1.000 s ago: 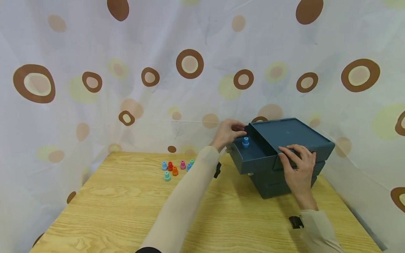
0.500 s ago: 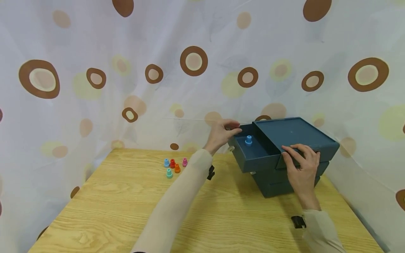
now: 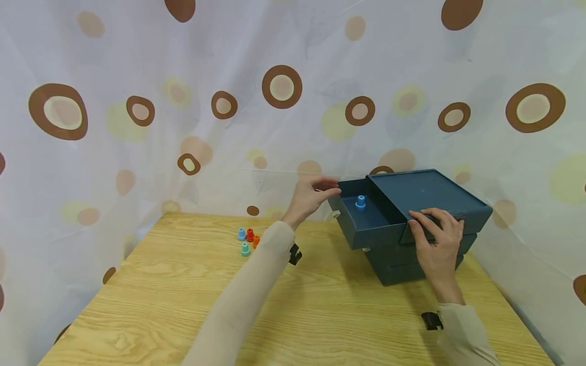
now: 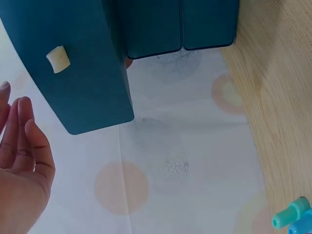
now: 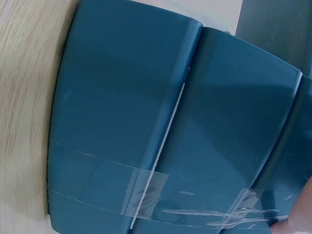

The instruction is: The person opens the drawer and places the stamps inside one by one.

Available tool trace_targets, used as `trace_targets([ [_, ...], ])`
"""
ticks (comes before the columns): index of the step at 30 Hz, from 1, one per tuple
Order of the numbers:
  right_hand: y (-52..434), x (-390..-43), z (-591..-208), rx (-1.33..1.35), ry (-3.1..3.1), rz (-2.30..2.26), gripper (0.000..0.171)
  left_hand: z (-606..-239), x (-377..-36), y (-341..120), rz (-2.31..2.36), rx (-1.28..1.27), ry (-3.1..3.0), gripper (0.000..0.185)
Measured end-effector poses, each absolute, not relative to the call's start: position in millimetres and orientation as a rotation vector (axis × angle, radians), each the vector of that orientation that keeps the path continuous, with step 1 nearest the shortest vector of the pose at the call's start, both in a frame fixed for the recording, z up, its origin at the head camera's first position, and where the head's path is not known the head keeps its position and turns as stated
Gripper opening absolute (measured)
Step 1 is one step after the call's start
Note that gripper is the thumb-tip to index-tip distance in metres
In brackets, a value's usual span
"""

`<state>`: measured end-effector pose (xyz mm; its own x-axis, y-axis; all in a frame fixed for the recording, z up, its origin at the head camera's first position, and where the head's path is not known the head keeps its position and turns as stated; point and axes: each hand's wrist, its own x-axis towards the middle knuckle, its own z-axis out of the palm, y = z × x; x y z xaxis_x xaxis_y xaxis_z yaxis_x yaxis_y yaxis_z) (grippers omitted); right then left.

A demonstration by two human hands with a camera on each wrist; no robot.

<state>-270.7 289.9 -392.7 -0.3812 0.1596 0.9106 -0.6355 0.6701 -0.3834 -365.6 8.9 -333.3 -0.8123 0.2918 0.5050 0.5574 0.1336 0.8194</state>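
Note:
A dark teal drawer cabinet (image 3: 437,195) stands at the right of the table, its top drawer (image 3: 366,236) pulled out to the left. Inside that drawer stands one small blue peg-like piece (image 3: 360,202), narrow above a wider base. My left hand (image 3: 309,197) is at the drawer's far left corner; in the left wrist view its loosely bent fingers (image 4: 23,131) are apart from the drawer front with its cream knob (image 4: 58,59). With bent fingers and thumb, my right hand (image 3: 437,249) holds the cabinet's near top edge.
On the wooden table (image 3: 160,305), left of the cabinet, stand several small pieces, among them a red one (image 3: 250,235) and a teal one (image 3: 245,249). My left sleeve hides others. Clear tape (image 5: 146,192) runs across the cabinet's side. A patterned curtain (image 3: 293,137) hangs behind.
My left hand has moved left, from over the drawer to its outer edge. The right hand keeps its place on the cabinet, and the blue piece stays in the drawer. The view shifted slightly.

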Motion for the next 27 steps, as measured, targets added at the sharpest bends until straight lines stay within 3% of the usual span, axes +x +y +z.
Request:
trace_targets([
  [27, 290.3, -268.1, -390.0, 0.383, -1.780, 0.887, 0.018, -357.4, -346.8, -58.7, -1.916, -0.651, -2.207, 0.027],
])
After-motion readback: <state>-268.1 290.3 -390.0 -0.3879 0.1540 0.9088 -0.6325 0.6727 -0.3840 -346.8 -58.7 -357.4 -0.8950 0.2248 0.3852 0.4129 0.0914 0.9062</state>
